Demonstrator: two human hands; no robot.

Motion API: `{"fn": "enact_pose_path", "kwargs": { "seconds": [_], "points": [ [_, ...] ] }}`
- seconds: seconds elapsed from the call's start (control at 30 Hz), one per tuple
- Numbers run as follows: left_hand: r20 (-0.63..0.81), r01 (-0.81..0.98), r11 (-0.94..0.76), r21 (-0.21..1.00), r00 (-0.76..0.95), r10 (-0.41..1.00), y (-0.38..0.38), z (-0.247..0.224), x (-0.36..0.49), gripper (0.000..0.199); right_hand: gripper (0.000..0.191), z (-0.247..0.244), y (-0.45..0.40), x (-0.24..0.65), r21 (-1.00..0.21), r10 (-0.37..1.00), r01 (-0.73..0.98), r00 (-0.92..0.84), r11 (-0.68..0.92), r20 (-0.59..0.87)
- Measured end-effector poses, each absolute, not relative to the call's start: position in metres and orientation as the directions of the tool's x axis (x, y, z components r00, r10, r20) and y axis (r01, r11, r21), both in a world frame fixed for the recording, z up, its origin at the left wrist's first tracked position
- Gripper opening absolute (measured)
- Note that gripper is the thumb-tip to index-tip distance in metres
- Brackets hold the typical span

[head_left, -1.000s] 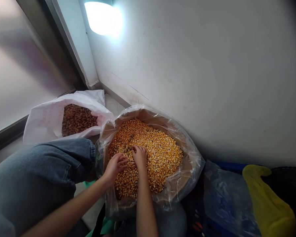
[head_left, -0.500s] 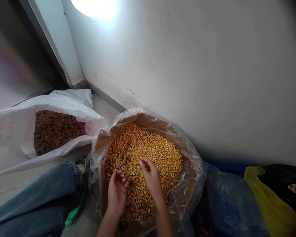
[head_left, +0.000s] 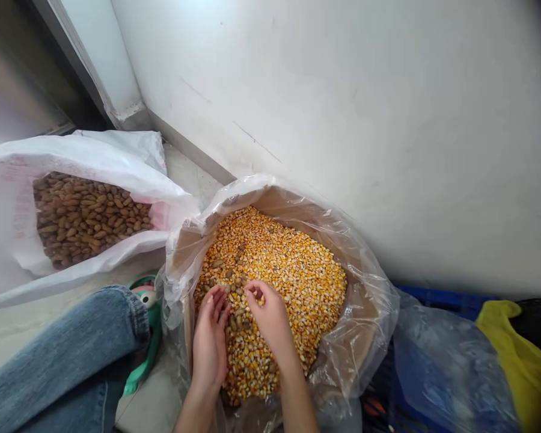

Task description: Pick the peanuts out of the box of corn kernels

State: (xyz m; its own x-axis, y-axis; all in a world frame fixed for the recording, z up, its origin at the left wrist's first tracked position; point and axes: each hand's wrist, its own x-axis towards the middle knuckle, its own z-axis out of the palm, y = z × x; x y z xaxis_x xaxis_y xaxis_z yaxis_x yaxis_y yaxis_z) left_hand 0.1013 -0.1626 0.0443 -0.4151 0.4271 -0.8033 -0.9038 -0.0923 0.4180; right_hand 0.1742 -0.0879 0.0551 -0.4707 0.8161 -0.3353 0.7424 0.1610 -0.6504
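Note:
Both hands are over yellow corn kernels (head_left: 293, 264) in a large bag with a clear plastic liner (head_left: 365, 288). My left hand (head_left: 211, 340) is cupped at the left side of the corn, palm turned inward, fingers apart and nothing visible in it. Facing it, my right hand (head_left: 270, 316) has its thumb and forefinger curled together; whatever lies between them is too small or hidden to name. Several unshelled peanuts (head_left: 240, 320) lie on the kernels between and just beyond the hands.
To the left, a white woven sack (head_left: 94, 153) lies open, holding many unshelled peanuts (head_left: 90, 210). A jeans-clad leg (head_left: 72, 355) and a green slipper (head_left: 146, 361) are beside the bag. At right are a blue crate (head_left: 442, 300), clear plastic (head_left: 451, 355) and a yellow cloth (head_left: 514, 361). A wall rises behind.
The camera view has shifted, so the bag and sack sit higher in the picture. My hands have come closer together, with peanuts now showing between them.

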Motion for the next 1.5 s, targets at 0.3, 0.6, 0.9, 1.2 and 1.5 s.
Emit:
{"fn": "enact_pose_path", "kwargs": {
  "seconds": [0.3, 0.6, 0.9, 1.2, 1.5],
  "points": [
    [-0.837, -0.927, -0.143, 0.347, -0.374, 0.399, -0.169, 0.041, 0.104, 0.019, 0.030, 0.026, -0.075, 0.168, -0.541, 0.856, 0.815, -0.420, 0.209, -0.302],
    [-0.853, -0.935, -0.142, 0.325, -0.355, 0.384, -0.167, 0.043, 0.101, 0.019, 0.031, 0.010, -0.067, 0.144, -0.443, 0.729, 0.810, -0.561, 0.384, -0.393],
    [-0.853, -0.962, -0.187, 0.197, -0.262, 0.451, -0.164, 0.047, 0.098, 0.021, 0.022, 0.084, -0.097, 0.172, -0.816, 0.699, 0.574, -0.613, 0.073, -0.369],
    [-0.922, -0.971, -0.213, 0.112, -0.181, 0.341, -0.162, 0.050, 0.096, 0.011, 0.021, 0.018, -0.053, 0.165, -0.560, 0.855, 0.814, -0.394, 0.154, -0.337],
    [-0.934, -0.957, -0.261, 0.127, -0.203, 0.293, -0.156, 0.048, 0.092, 0.019, 0.015, 0.062, -0.084, 0.165, -0.701, 0.736, 0.713, -0.492, 0.032, -0.466]
  ]
}}
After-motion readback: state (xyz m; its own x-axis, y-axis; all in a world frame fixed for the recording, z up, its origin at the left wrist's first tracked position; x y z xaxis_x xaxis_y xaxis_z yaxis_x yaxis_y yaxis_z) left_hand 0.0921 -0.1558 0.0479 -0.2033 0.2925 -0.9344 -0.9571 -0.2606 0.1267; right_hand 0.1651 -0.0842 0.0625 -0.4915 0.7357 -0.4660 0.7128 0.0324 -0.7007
